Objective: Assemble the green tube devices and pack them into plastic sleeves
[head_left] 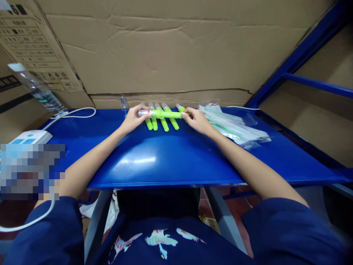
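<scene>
Both hands hold one lime-green stick with a clear cap (172, 114), level above the blue tabletop. My left hand (135, 117) is closed around the clear cap end. The fingers of my right hand (196, 119) pinch the green end. Behind and below the held stick, several matching green sticks (165, 125) lie side by side, clear caps pointing away from me. Another capped stick (180, 107) lies just behind my right hand and is partly hidden by it. A loose clear cap (124, 103) stands beyond my left hand.
Clear plastic packets with white and green contents (234, 125) lie on the right of the blue table (165, 162). At the left are a water bottle (41, 92), a white power strip (33, 137) and its cable. Cardboard (171, 48) walls the back; a blue frame (275, 70) rises at right.
</scene>
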A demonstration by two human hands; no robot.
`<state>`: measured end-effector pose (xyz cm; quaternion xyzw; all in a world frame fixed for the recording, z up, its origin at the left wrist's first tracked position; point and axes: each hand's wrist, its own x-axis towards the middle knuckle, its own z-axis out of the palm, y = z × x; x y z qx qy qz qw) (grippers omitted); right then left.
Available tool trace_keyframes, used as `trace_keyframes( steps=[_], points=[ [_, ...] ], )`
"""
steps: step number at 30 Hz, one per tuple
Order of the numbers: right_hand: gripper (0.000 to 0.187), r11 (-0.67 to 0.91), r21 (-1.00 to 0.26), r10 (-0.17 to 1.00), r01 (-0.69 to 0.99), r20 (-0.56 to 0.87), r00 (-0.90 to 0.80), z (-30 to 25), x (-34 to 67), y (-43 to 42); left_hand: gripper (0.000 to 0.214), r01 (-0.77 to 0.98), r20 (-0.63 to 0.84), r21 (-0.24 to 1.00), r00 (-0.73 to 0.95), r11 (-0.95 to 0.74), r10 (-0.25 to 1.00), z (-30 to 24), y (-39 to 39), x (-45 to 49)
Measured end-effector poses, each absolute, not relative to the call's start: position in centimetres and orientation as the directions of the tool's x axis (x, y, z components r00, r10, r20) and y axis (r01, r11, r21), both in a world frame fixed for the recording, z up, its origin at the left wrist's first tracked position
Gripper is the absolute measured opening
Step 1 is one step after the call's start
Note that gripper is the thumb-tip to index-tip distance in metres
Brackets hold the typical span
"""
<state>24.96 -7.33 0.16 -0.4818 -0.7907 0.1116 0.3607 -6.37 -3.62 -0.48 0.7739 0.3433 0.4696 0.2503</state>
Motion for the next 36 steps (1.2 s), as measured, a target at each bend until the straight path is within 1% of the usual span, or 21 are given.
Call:
trace_keyframes(
  steps=[2,4,6,7,9,11,13,15,18,20,21,23,26,28,30,33,36],
  points=[
    [0.059,0.493,-0.580,0.860,0.648,0.438,-0.262,0.1,24.7,-7.5,0.048,0.266,0.518,0.761,0.301,-0.592,0.801,-0.6,-3.6,-6.2],
    [0.061,0.482,-0.637,0.871,0.602,0.423,-0.249,0.0,24.5,-7.6,0.047,0.218,0.452,0.830,0.279,-0.514,0.847,-0.8,-3.5,-5.9],
    [0.057,0.510,-0.644,0.857,0.571,0.434,-0.276,-0.1,24.3,-7.7,0.045,0.177,0.380,0.886,0.253,-0.429,0.890,-0.8,-3.3,-5.8],
    [0.054,0.537,-0.620,0.841,0.572,0.447,-0.305,-0.2,24.2,-7.8,0.045,0.162,0.354,0.904,0.236,-0.396,0.905,-0.8,-3.3,-5.7],
    [0.045,0.586,-0.529,0.805,0.614,0.469,-0.363,-0.1,24.2,-7.8,0.046,0.140,0.321,0.925,0.208,-0.353,0.924,-0.8,-3.2,-5.6],
    [0.034,0.604,-0.405,0.778,0.687,0.485,-0.399,0.0,24.2,-8.0,0.045,0.127,0.308,0.934,0.196,-0.335,0.931,-0.8,-3.2,-5.6],
    [0.029,0.602,-0.272,0.755,0.751,0.499,-0.425,0.3,24.3,-8.2,0.044,0.127,0.309,0.933,0.201,-0.337,0.930,-0.9,-3.3,-5.7],
    [0.029,0.590,-0.161,0.736,0.791,0.511,-0.445,0.5,24.5,-8.5,0.044,0.137,0.319,0.926,0.209,-0.351,0.924,-1.0,-3.3,-5.9],
    [0.032,0.556,-0.064,0.730,0.829,0.513,-0.451,0.6,24.7,-8.8,0.047,0.169,0.332,0.913,0.223,-0.372,0.916,-1.1,-3.4,-6.0],
    [0.033,0.539,-0.045,0.730,0.841,0.524,-0.439,0.6,24.7,-8.9,0.049,0.189,0.349,0.899,0.239,-0.396,0.906,-1.1,-3.5,-5.9],
    [0.033,0.537,-0.055,0.729,0.842,0.533,-0.430,0.6,24.6,-9.0,0.050,0.197,0.361,0.890,0.249,-0.412,0.899,-1.1,-3.6,-5.8],
    [0.036,0.549,-0.121,0.732,0.827,0.547,-0.406,0.7,24.3,-9.1,0.051,0.214,0.387,0.872,0.245,-0.440,0.889,-1.0,-3.8,-5.5],
    [0.052,0.579,-0.301,0.760,0.758,0.537,-0.367,0.8,23.5,-9.6,0.050,0.291,0.443,0.835,0.147,-0.466,0.885,-0.9,-4.3,-5.2],
    [0.064,0.586,-0.413,0.783,0.697,0.512,-0.354,0.9,22.9,-9.9,0.050,0.377,0.501,0.786,0.074,-0.490,0.862,-0.8,-4.7,-5.1],
    [0.072,0.578,-0.506,0.805,0.640,0.484,-0.344,0.9,22.5,-10.0,0.050,0.451,0.556,0.728,0.052,-0.516,0.830,-0.7,-5.0,-5.2],
    [0.076,0.511,-0.672,0.860,0.536,0.404,-0.313,0.8,22.4,-9.7,0.050,0.507,0.613,0.660,0.064,-0.555,0.787,-0.4,-5.5,-5.3],
    [0.073,0.356,-0.856,0.916,0.375,0.239,-0.322,0.6,22.8,-9.2,0.049,0.562,0.687,0.565,0.084,-0.603,0.722,-0.1,-5.9,-5.3]
  ],
)
